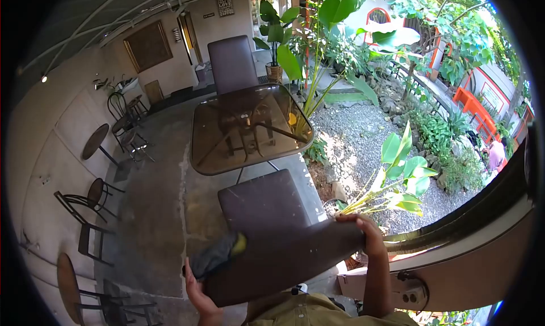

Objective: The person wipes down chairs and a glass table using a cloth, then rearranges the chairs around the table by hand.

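Observation:
A dark brown padded chair (284, 263) stands right in front of me, its backrest toward me and its seat on the far side. My left hand (200, 295) is closed on the left edge of the backrest. Against that hand, at the backrest's upper left, lies a bunched grey cloth (214, 258) with a yellow patch; whether the fingers also pinch it is hidden. At the top right corner, my right hand (370, 235) is wrapped around the backrest's edge. Beyond the seat is a glass-topped table (250, 130) with a dark rim.
A matching chair (233, 65) stands across the table. Along the left wall are round tables (95, 141) and metal-framed chairs (85, 224). Plants (400, 172) and gravel (352, 127) lie to the right. A ledge with an outlet (414, 296) is near my right arm.

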`<state>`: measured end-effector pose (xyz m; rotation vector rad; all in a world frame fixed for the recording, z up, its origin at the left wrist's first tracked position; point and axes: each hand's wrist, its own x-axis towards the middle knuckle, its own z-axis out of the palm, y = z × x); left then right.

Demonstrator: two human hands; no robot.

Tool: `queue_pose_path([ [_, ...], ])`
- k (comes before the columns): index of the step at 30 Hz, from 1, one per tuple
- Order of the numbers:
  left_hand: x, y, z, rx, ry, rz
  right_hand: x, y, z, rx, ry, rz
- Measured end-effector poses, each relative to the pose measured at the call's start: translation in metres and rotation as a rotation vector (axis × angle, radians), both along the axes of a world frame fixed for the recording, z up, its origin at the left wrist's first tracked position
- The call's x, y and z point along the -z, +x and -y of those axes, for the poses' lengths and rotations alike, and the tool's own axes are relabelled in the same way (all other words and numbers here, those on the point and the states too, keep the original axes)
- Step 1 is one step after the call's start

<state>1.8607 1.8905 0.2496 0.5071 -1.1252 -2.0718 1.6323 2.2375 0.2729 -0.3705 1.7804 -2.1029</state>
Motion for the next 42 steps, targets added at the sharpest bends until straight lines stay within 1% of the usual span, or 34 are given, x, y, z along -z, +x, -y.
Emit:
queue_pose_path([
  [1,-0.004,-0.001,0.001,0.023,0.000,-0.006,-0.002,0.007,-0.001,0.043,0.020,-0.080],
  [2,-0.005,-0.003,0.002,0.025,-0.002,-0.008,-0.003,0.011,-0.001,0.045,0.018,-0.082],
  [6,-0.001,0.009,-0.004,0.004,-0.251,0.018,-0.006,0.023,-0.001,0.079,0.053,-0.195],
  [7,-0.002,0.009,-0.005,-0.006,-0.241,0.027,-0.010,0.024,0.000,0.066,0.063,-0.189],
  [11,-0.010,0.005,-0.003,-0.138,-0.448,0.333,-0.022,0.027,0.009,0.162,0.147,-0.247],
  [12,-0.007,0.005,0.002,-0.139,-0.443,0.338,-0.019,0.028,0.012,0.158,0.152,-0.244],
  [14,0.003,0.004,0.016,-0.190,-0.490,0.352,-0.011,0.028,0.014,0.270,0.233,-0.313],
  [16,0.002,-0.004,0.020,-0.242,-0.536,0.362,-0.008,0.026,0.016,0.381,0.313,-0.388],
  [18,-0.002,-0.007,0.020,-0.236,-0.528,0.367,-0.009,0.025,0.027,0.408,0.337,-0.430],
  [20,-0.028,-0.020,0.019,-0.208,-0.528,0.375,-0.011,0.028,0.042,0.483,0.377,-0.501],
  [21,-0.033,-0.024,0.019,-0.190,-0.528,0.376,-0.013,0.029,0.046,0.524,0.398,-0.539],
  [27,-0.032,-0.043,0.026,-0.216,-0.456,0.283,-0.007,0.013,0.056,0.595,0.404,-0.595],
  [32,-0.027,-0.048,0.038,-0.234,-0.485,0.285,-0.004,0.002,0.062,0.555,0.353,-0.601],
  [37,-0.016,-0.056,0.044,-0.235,-0.456,0.331,-0.001,-0.009,0.064,0.563,0.305,-0.586],
  [42,-0.011,-0.075,0.046,-0.262,-0.440,0.201,0.006,-0.023,0.065,0.565,0.284,-0.568],
])
